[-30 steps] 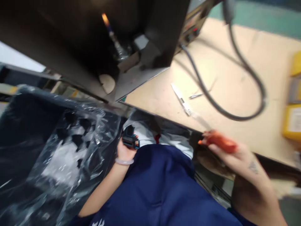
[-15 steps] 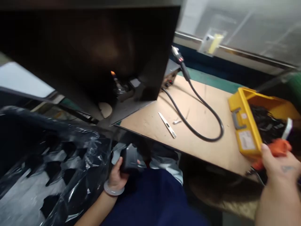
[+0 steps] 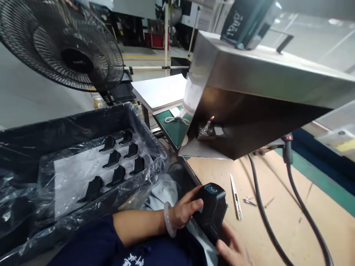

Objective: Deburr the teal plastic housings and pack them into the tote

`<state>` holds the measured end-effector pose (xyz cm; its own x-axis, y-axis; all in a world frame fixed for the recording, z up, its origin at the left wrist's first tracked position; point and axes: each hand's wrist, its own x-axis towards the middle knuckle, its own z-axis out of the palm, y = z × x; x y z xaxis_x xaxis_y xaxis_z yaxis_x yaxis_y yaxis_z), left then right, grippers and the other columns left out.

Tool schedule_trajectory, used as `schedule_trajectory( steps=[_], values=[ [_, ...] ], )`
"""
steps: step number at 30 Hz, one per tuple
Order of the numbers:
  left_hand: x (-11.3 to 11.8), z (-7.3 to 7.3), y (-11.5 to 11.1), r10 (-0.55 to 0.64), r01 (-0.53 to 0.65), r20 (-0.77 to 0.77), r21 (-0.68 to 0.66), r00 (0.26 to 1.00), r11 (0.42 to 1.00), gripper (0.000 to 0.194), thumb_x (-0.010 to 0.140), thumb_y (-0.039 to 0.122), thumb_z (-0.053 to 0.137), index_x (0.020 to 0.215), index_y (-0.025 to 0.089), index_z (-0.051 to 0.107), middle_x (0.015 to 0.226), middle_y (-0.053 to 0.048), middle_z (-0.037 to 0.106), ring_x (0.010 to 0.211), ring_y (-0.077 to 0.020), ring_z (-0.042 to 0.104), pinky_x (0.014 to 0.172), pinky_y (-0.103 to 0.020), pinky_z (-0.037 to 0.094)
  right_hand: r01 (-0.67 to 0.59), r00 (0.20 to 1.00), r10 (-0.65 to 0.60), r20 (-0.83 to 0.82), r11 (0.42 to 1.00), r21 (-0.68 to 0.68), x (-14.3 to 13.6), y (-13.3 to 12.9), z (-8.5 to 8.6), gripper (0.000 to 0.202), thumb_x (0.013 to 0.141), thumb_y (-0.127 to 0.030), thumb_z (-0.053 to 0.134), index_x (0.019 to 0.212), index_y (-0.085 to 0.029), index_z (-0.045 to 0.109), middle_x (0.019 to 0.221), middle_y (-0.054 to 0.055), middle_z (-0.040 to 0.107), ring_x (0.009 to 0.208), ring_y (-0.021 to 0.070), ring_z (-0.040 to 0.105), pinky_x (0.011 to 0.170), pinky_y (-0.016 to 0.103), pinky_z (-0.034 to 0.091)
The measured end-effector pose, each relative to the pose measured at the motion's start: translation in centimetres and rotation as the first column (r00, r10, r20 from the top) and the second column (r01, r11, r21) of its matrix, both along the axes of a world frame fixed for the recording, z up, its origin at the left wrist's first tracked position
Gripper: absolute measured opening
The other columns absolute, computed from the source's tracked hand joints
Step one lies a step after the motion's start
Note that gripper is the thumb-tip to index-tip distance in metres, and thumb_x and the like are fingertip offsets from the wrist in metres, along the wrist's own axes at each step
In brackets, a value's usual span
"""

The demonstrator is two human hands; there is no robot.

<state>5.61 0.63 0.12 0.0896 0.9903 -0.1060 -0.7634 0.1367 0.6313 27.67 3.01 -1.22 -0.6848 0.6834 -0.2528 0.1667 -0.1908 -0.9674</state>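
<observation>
Head view: left hand [image 3: 184, 213] clamped on the black casing [image 3: 212, 207], which sits in front of the metal hood [image 3: 266, 74]; right hand [image 3: 235, 252] touches the casing's lower end, partly hidden by it, can't tell if gripping; lit burner [image 3: 205, 129] inside hood; knife [image 3: 235, 197], cable [image 3: 258, 203] before hood; plastic-lined bin [image 3: 83, 123] left of hood.

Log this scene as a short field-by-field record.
Left hand: gripping a black housing
Right hand: at the housing's lower end, partly out of frame
Benchtop: cutter knife, dark cable
Metal hood: small burner inside, flame lit
Crate: plastic-lined; black pieces on white sheet
Behind crate: fan
</observation>
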Motion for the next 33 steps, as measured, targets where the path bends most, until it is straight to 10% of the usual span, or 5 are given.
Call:
schedule_trajectory(
  steps=[6, 9, 15, 23, 33],
  values=[
    [-3.1, -4.5, 0.1, -0.048, 0.073, -0.377, 0.051, 0.925, 0.996, 0.082, 0.095, 0.080, 0.041, 0.159, 0.028, 0.045, 0.140, -0.016, 0.068, 0.121, -0.0330, 0.071, 0.101, -0.048, 0.058, 0.137, 0.990, -0.138, -0.019, 0.990, -0.044, -4.0, 4.5, 2.9, 0.056, 0.072, -0.066, 0.086, 0.116, -0.031, 0.082, 0.118, 0.012, 0.080, 0.111, 0.0404, 0.075, 0.099, 0.058, 0.060],
    [-5.0, -9.6, 0.3, -0.101, 0.086, -0.897, -0.071, 0.430, 0.994, 0.068, 0.099, 0.060, 0.044, 0.158, 0.027, 0.047, 0.160, -0.014, 0.054, 0.149, -0.0316, 0.049, 0.124, -0.051, 0.039, 0.330, 0.941, -0.322, -0.108, 0.942, 0.063, -6.1, 9.4, 7.5, 0.042, 0.066, -0.057, 0.093, 0.099, -0.032, 0.085, 0.099, 0.008, 0.082, 0.094, 0.0324, 0.077, 0.089, 0.048, 0.065],
    [-6.8, -17.3, 0.0, -0.267, -0.070, -0.964, -0.267, 0.012, 0.961, 0.077, 0.077, 0.023, 0.065, 0.152, 0.013, 0.054, 0.171, -0.026, 0.031, 0.158, -0.0543, 0.024, 0.121, -0.084, 0.013, 0.607, 0.792, -0.552, -0.261, 0.758, 0.237, -11.1, 21.5, 13.1, 0.052, 0.049, -0.054, 0.100, 0.086, -0.023, 0.079, 0.088, 0.004, 0.078, 0.075, 0.0192, 0.073, 0.063, 0.027, 0.063],
    [-6.1, -17.5, 0.7, -0.209, -0.092, -0.962, -0.195, -0.178, 0.976, 0.068, 0.083, 0.012, 0.056, 0.151, 0.009, 0.055, 0.167, -0.023, 0.041, 0.156, -0.0478, 0.034, 0.124, -0.067, 0.031, 0.639, 0.760, -0.622, -0.191, 0.660, 0.394, -16.3, 30.4, 10.3, 0.037, 0.065, -0.038, 0.094, 0.067, -0.018, 0.063, 0.061, -0.005, 0.062, 0.058, 0.0118, 0.063, 0.053, 0.022, 0.056],
    [-6.0, -18.9, 0.7, -0.225, -0.131, -0.947, -0.198, -0.229, 0.971, 0.068, 0.085, 0.023, 0.063, 0.152, 0.013, 0.055, 0.167, -0.019, 0.044, 0.154, -0.0457, 0.039, 0.126, -0.062, 0.031, 0.510, 0.805, -0.584, -0.106, 0.590, 0.626, -20.5, 31.5, 7.8, 0.025, 0.069, -0.036, 0.085, 0.077, -0.016, 0.072, 0.075, 0.001, 0.073, 0.085, 0.0237, 0.073, 0.074, 0.035, 0.061]
  ],
)
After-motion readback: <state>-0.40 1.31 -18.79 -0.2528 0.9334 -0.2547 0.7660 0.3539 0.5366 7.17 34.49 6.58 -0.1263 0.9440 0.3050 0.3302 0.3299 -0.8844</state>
